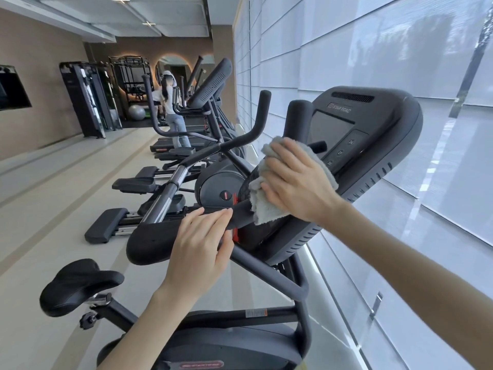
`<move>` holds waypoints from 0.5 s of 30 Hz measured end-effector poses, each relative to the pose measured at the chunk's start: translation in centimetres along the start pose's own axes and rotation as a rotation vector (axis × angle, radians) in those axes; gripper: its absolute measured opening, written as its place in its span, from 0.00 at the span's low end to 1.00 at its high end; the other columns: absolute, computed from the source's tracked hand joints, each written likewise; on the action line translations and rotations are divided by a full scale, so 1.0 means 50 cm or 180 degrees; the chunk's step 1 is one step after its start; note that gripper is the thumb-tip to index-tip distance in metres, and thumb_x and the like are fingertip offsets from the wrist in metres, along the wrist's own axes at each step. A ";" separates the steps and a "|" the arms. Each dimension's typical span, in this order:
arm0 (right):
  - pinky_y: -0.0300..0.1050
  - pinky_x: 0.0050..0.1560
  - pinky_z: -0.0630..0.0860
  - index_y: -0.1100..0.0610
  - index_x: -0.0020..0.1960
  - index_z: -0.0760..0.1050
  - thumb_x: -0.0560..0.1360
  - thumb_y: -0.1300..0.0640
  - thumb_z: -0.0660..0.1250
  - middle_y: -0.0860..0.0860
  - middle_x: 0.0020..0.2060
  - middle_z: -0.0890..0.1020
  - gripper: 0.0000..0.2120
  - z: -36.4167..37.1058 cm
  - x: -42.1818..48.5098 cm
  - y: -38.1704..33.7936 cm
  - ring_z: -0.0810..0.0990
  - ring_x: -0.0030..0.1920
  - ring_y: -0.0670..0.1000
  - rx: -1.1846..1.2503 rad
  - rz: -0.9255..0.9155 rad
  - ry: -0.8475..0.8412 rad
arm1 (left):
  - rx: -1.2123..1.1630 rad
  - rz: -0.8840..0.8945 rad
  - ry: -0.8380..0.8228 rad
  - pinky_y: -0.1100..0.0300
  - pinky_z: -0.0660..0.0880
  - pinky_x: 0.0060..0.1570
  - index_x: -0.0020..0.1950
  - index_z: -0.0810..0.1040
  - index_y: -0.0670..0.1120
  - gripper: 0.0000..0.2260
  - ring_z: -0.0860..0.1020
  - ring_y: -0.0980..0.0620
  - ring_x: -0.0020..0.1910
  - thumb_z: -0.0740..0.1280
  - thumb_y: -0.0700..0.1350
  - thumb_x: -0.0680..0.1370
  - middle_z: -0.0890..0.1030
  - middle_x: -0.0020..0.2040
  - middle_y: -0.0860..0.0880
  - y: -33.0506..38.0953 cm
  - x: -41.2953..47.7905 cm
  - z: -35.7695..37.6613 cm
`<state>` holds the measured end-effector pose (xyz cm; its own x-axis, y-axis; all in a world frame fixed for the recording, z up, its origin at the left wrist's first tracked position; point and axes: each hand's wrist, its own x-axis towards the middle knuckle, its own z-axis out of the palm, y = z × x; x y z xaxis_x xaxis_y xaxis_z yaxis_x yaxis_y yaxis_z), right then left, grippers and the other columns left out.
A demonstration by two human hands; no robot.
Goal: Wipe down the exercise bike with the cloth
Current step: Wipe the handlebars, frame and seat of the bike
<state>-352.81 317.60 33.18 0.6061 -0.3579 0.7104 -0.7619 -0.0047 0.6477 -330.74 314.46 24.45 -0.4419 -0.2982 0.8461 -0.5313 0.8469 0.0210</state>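
Note:
A dark grey exercise bike [269, 279] fills the foreground, with its console [373, 134] at upper right and its black saddle [80, 284] at lower left. My right hand [296, 182] presses a grey cloth [262, 206] flat against the lower left part of the console, beside the handlebar post [297, 116]. My left hand [202, 252] rests on the padded left handlebar [149, 244], fingers laid over it, thumb side hidden. A red tab [234, 201] shows between the two hands.
A row of elliptical machines [213, 161] runs away on the left of the bike. Window blinds [400, 49] line the right side close to the console. A person [170, 113] stands at a far machine. Pale floor [53, 196] stretches left.

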 end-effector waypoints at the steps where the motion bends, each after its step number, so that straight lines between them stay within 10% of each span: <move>1: 0.57 0.70 0.65 0.65 0.49 0.81 0.79 0.56 0.58 0.59 0.51 0.82 0.16 -0.001 0.012 0.024 0.77 0.60 0.61 -0.0082 -0.0068 -0.0015 | -0.0012 0.0009 0.0009 0.48 0.70 0.63 0.58 0.79 0.37 0.14 0.80 0.47 0.51 0.61 0.41 0.77 0.82 0.55 0.45 -0.001 0.001 0.001; 15: 0.62 0.62 0.67 0.62 0.33 0.76 0.78 0.58 0.55 0.58 0.33 0.77 0.19 0.008 0.046 0.013 0.76 0.49 0.63 0.0269 0.0320 -0.0030 | -0.0104 0.0058 0.0050 0.49 0.70 0.63 0.58 0.80 0.37 0.14 0.79 0.48 0.51 0.61 0.40 0.77 0.82 0.54 0.46 -0.009 0.005 0.001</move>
<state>-351.98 316.41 35.12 0.5237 -0.3692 0.7677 -0.8355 -0.0468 0.5475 -330.64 313.99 24.62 -0.4397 -0.2757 0.8548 -0.4992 0.8662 0.0226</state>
